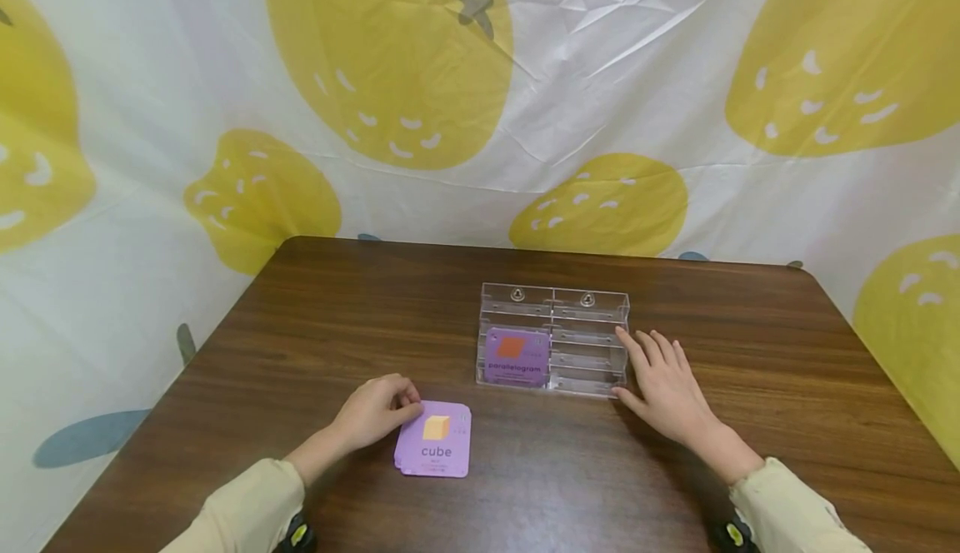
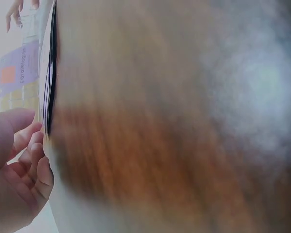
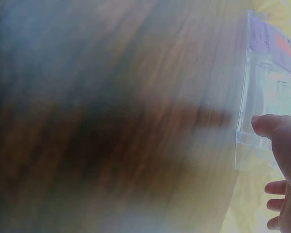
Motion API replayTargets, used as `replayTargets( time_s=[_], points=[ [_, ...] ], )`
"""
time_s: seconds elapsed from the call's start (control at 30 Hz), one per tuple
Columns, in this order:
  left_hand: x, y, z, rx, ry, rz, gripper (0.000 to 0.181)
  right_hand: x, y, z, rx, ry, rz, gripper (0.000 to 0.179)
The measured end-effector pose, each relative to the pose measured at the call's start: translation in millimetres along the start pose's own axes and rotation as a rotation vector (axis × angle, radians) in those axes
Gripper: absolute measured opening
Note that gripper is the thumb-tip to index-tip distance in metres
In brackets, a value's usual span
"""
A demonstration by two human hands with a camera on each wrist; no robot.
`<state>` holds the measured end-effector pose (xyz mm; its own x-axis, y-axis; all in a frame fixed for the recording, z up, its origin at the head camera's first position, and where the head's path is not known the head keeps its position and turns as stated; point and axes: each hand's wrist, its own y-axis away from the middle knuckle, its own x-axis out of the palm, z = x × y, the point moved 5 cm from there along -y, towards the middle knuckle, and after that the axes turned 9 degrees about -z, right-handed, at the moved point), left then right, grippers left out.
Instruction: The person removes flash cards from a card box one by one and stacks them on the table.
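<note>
A stack of purple cards lies on the table in front of me, with a cube card [image 1: 437, 445] on top. My left hand [image 1: 377, 407] is at the stack's far left corner, fingers curled, and pinches the cube card's corner with the thumb over it. The fingertips under the edge are partly hidden. To the right stands a clear acrylic card holder [image 1: 588, 361] with two columns of slots. A purple parallelogram card [image 1: 517, 358] sits in its lower left part. My right hand [image 1: 666, 386] rests at the holder's right side, fingers nearly straight, thumb by the front corner.
The brown wooden table [image 1: 360, 295] has rounded far corners. Behind it hangs a white curtain [image 1: 420, 203] printed with large yellow lemons. Two metal fixings show along the holder's far edge.
</note>
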<state>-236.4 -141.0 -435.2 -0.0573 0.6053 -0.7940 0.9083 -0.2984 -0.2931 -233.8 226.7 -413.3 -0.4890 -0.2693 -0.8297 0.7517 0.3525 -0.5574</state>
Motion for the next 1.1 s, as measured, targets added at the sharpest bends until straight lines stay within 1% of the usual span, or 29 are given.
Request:
replayTargets(
  time_s=[0.27,0.47,0.73,0.9,0.97,1.1],
  points=[
    [0.8,-4.3,-3.0,0.011,0.008,-0.007,0.009,0,0.3,0,-0.003,0.002,-0.002,0.083],
    [3.4,-13.2,-9.5,0.055,0.036,-0.014,0.008,-1,-0.3,0,-0.01,0.004,-0.007,0.084],
    [7.6,-26.5,-22.7,0.109,0.095,0.024,0.017,0,0.2,1,-0.006,-0.005,-0.004,0.084],
    [8.4,-35.0,-29.3,0.109,0.116,0.027,0.021,1,0.7,0,-0.002,-0.006,-0.002,0.084],
    [8.0,-38.6,-31.4,0.097,0.118,0.021,0.023,1,0.8,0,-0.002,-0.005,-0.002,0.084],
    [7.0,-44.8,-35.6,0.102,0.122,0.005,0.026,1,0.7,0,-0.003,-0.008,-0.003,0.084]
  ],
)
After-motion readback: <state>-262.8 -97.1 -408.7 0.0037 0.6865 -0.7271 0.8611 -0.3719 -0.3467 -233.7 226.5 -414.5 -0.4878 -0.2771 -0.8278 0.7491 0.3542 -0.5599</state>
